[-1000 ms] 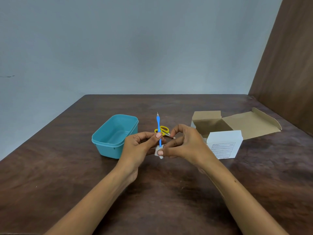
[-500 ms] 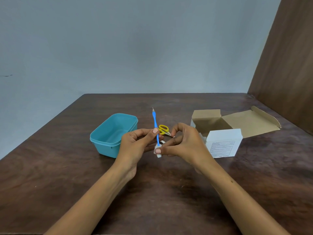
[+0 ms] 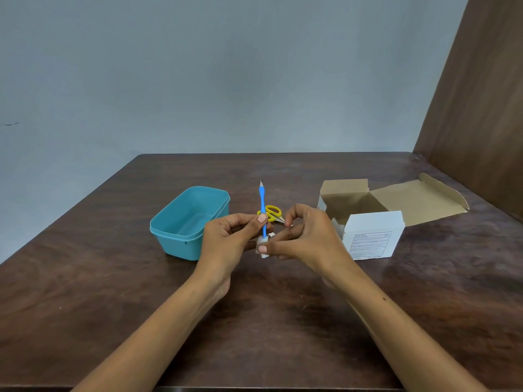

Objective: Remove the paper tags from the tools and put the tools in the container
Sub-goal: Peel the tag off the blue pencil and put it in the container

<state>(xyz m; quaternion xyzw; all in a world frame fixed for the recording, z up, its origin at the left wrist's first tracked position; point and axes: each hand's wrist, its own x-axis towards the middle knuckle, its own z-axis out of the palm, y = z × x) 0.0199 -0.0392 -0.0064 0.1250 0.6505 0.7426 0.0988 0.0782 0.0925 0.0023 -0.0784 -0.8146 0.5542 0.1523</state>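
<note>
A thin blue tool (image 3: pixel 262 203) with a metal tip stands nearly upright above the table's middle. My left hand (image 3: pixel 226 243) pinches its shaft between thumb and fingers. A white paper tag (image 3: pixel 262 248) wraps the tool's lower end, and my right hand (image 3: pixel 305 237) pinches that tag with thumb and forefinger. Yellow-handled scissors (image 3: pixel 273 213) lie on the table just behind my hands, partly hidden. The teal plastic container (image 3: pixel 186 222) sits open to the left of my left hand.
An open cardboard box (image 3: pixel 370 219) with a white printed front stands to the right, its lid flap spread toward the brown wooden panel (image 3: pixel 481 123). The dark wooden table (image 3: pixel 268 321) ends at a grey wall behind.
The blue tool tilted left and then came back close to upright. Both hands keep their grip and have stayed in nearly the same place.
</note>
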